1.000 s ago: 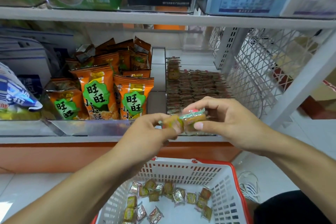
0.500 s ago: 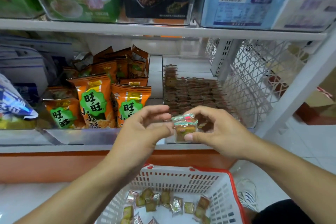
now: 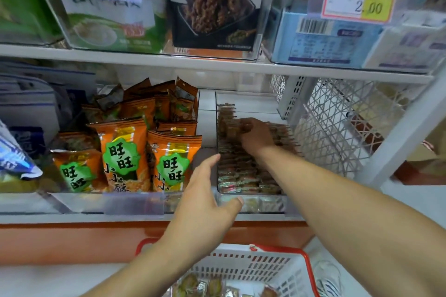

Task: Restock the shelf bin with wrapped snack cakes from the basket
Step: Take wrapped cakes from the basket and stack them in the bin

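A clear shelf bin (image 3: 251,202) on the lower shelf holds rows of wrapped snack cakes (image 3: 239,176). My right hand (image 3: 255,135) reaches deep into the bin, fingers curled around a small wrapped cake near the back rows. My left hand (image 3: 205,202) hovers open at the bin's front left corner, fingers apart and holding nothing. Below, a white basket with a red rim (image 3: 272,265) holds several more wrapped cakes (image 3: 205,287).
Orange snack bags (image 3: 125,152) fill the bin to the left. A white wire mesh panel (image 3: 342,128) and a slanted shelf post (image 3: 405,132) stand at the right. The upper shelf (image 3: 169,60) carries boxed goods with price tags.
Both hands held the cakes together in front of the shelf. Now my right hand has carried them far into the bin, and my left hand has let go and spread open.
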### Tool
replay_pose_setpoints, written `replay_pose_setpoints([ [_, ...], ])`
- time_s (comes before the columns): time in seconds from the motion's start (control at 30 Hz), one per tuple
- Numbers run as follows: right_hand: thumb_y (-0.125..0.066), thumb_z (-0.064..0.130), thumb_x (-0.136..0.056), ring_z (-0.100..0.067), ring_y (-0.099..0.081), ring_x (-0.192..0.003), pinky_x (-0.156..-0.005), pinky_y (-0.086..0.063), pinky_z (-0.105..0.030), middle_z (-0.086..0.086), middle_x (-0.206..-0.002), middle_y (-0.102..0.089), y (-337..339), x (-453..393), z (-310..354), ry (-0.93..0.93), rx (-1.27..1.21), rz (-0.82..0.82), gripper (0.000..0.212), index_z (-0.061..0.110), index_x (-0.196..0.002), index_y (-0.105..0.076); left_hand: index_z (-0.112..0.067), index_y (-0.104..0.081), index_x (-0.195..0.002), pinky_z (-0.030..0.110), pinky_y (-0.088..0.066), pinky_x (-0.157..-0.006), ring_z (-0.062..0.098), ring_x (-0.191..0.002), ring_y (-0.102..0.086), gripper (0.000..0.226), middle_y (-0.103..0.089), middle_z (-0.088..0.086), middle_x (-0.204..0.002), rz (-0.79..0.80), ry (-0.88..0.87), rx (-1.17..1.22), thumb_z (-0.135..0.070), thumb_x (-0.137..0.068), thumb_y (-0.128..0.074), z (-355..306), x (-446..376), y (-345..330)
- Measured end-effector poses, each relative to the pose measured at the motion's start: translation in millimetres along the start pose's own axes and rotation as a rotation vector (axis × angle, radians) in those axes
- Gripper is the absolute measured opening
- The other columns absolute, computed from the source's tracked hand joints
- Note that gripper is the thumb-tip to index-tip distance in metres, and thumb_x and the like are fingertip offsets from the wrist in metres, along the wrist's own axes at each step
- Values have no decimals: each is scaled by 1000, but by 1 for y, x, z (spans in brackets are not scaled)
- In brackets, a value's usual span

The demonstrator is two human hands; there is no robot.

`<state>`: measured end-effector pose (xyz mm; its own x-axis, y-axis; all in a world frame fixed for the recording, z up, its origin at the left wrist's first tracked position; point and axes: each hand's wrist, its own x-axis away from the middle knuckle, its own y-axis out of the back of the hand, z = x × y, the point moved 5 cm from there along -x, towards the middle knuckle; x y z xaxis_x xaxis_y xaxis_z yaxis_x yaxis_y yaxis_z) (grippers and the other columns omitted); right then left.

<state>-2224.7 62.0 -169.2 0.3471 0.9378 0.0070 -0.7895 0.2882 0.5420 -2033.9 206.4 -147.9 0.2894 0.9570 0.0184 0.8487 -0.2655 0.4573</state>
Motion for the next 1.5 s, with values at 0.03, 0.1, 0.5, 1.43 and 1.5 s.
replay_pose_setpoints([
  [0.03,-63,6,-91,-23,-60,-121,-95,-47,-23,-5,-132,-64,-3,-1,0,-5,29,-12,43,17,-132,-63,-48,-16,-154,18,-21,-107,-11,-126,-24,87,-26,-27,-153,-1,-7,-13,-40,-89,-74,1,-1,0],
  [0.1,-55,4,-94,-28,-51,-134,-107,-40,-26,-9,-144,-55,-9,1,4,15,113,-21,50,14,-143,-55,-48,-14,-154,17,-20,-108,-11,-127,-24,88,-25,-26,-158,0,-19,-23,-41,-89,-73,1,-1,1],
  [0.5,-57,-2,-91,-30,-41,-141,-115,-35,-35,-15,-151,-45,-18,11,24,95,163,-16,69,8,-154,-32,-52,-13,-152,13,-18,-104,-18,-124,-19,87,-20,-31,-158,16,-80,-90,-47,-88,-72,4,5,-2],
  [1.43,-57,11,-87,-30,-54,-124,-97,-49,-36,-10,-132,-58,-152,258,-318,-380,482,557,44,19,-130,-61,-15,-45,-146,40,-48,-104,33,-127,-54,60,-48,14,-141,841,502,-967,-26,-90,-64,287,110,-73],
  [1.5,-60,12,-90,-29,-45,-133,-104,-46,-41,-7,-144,-49,-161,250,-329,-391,499,498,58,22,-146,-47,-13,-40,-147,41,-47,-105,32,-130,-50,59,-45,14,-142,798,530,-960,-18,-91,-58,309,108,-78],
])
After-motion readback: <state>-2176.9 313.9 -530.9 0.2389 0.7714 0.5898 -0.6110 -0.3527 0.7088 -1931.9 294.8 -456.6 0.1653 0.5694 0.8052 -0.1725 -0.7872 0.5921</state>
